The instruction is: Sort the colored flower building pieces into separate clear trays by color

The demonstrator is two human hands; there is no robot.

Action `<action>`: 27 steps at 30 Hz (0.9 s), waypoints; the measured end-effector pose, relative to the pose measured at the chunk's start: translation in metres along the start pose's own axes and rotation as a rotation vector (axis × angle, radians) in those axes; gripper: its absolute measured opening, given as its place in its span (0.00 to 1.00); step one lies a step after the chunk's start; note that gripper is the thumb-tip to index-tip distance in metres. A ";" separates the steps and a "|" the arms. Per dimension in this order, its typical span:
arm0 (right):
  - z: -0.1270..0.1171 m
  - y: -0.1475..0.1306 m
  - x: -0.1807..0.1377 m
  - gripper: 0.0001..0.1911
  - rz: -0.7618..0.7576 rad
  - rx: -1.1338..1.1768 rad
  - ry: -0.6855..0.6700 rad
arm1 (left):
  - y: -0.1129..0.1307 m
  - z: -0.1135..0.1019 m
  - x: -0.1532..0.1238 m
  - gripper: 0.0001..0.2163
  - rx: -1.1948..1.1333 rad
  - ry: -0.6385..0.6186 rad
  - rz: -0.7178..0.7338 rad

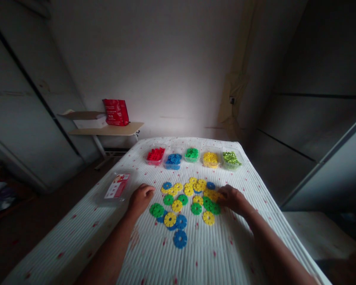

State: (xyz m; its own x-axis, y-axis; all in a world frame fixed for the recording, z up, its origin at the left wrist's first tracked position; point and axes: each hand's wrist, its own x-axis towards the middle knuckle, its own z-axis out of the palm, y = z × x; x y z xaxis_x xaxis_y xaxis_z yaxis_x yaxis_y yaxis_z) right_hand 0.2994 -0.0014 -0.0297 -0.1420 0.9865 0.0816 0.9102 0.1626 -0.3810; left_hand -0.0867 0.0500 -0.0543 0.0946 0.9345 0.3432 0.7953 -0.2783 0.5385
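Loose notched plastic discs lie scattered between my hands: yellow discs (pixel 177 206), green discs (pixel 196 208) and blue discs (pixel 180 239), some overlapping. My left hand (pixel 141 198) rests on the table left of them, its fingers curled closed with no disc showing in them. At the right side of the spread, my right hand (pixel 231 198) has its fingers pressed together on a yellow disc (pixel 215 195), beside overlapping green discs. The hand partly hides its own fingertips.
Along the back stand clear tubs of red pieces (pixel 156 155), blue discs (pixel 173 160), green discs (pixel 192 154), yellow discs (pixel 210 159) and light-green pieces (pixel 231 159). A labelled clear plastic lid or box (pixel 116 187) lies left. A red bag (pixel 116 112) stands on a side table (pixel 118 130).
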 end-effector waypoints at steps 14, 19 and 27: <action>0.002 -0.057 -0.012 0.14 -0.167 -0.087 0.012 | 0.001 0.001 -0.001 0.10 -0.044 0.014 -0.001; 0.008 -0.066 -0.011 0.12 -0.144 -0.187 -0.056 | -0.001 0.002 0.000 0.10 -0.040 -0.001 0.001; 0.011 -0.070 -0.011 0.17 -0.066 -0.198 -0.040 | 0.004 -0.002 -0.001 0.09 -0.022 -0.021 -0.008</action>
State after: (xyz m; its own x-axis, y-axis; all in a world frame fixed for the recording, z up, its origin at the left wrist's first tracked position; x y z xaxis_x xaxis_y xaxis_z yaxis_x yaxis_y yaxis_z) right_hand 0.2332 -0.0235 -0.0138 -0.2155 0.9745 0.0620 0.9566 0.2234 -0.1873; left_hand -0.0845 0.0474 -0.0510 0.1010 0.9413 0.3221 0.7828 -0.2750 0.5582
